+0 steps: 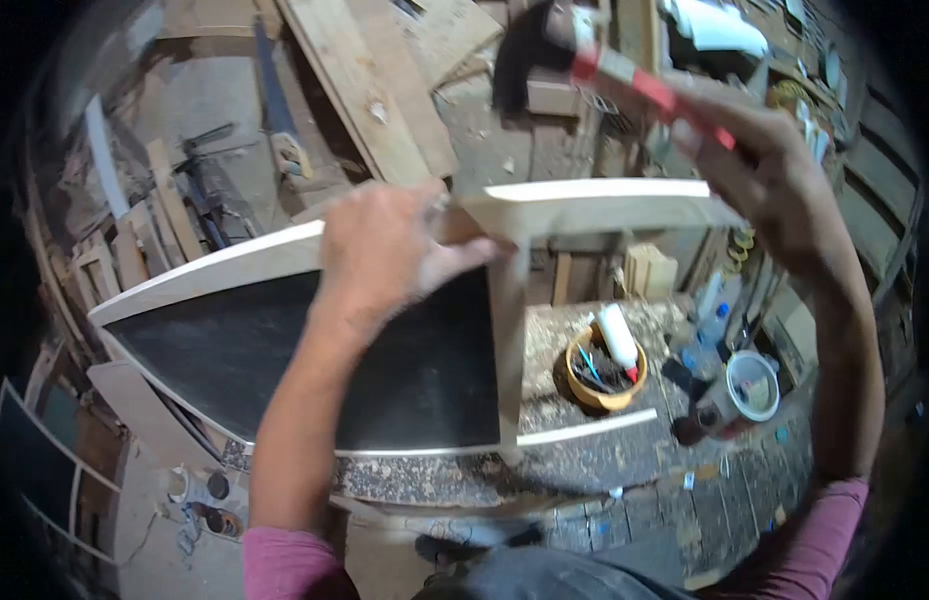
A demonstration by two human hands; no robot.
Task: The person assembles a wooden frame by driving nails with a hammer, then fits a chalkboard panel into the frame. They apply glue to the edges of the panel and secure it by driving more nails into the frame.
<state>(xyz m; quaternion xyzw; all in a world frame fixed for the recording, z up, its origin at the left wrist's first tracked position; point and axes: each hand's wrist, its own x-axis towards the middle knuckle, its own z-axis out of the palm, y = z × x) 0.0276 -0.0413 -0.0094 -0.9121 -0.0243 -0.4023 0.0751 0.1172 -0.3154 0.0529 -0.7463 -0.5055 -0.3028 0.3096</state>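
Observation:
My right hand [769,165] is raised at the upper right, closed round the red handle of a claw hammer [624,75]. The hammer's dark head is held above the work and blurred by motion. My left hand [379,235] grips the top rail of a curved wooden frame [614,210], its thumb stretched toward the joint with the upright crosspiece [509,350]. A dark panel [424,370] fills the frame's left part; the right part is an open gap. Whether a nail sits under my left fingertips I cannot make out.
Through the gap show the worn workbench [554,330] and a yellow bowl [604,400] with dark bits and a white glue bottle [617,335]. A clear tub [752,385] stands to the right. Behind lie boards [364,80] and a handsaw [274,100]. A similar framed panel [44,470] leans lower left.

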